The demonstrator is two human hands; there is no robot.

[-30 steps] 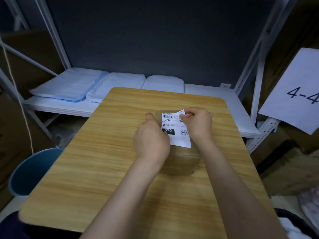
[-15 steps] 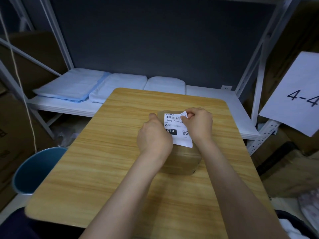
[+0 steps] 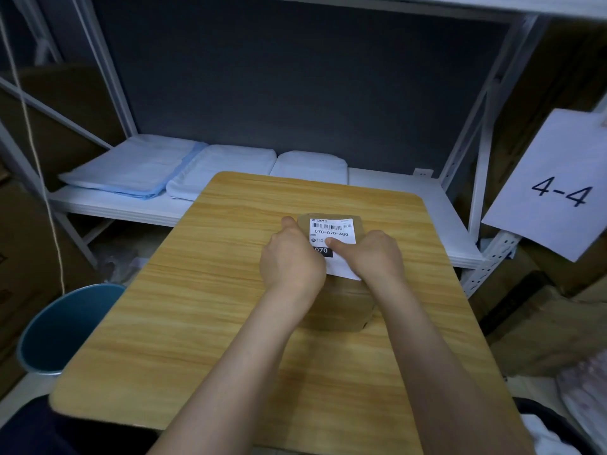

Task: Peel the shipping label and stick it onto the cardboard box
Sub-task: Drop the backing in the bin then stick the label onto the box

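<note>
A small brown cardboard box (image 3: 348, 303) stands on the wooden table (image 3: 203, 307), right of its middle. The white shipping label (image 3: 333, 229), with a barcode and "070-070-A80", lies flat on the box top; its near edge sticks out past the box's front edge. My left hand (image 3: 290, 261) grips the box's left side, thumb along the edge, knuckles covering the label's lower left. The thumb of my right hand (image 3: 374, 254) presses on the middle of the label, and its fingers are folded over the label's lower right.
A white shelf (image 3: 394, 198) behind the table carries folded pale-blue and white packs (image 3: 131, 165). A blue bin (image 3: 62, 330) stands on the floor at the left. A paper sign "4-4" (image 3: 555, 188) hangs at the right, with cardboard boxes below it.
My right hand let go of the label's raised top right corner and slid toward me. The label now lies flat on the box top, with the thumb on it.
</note>
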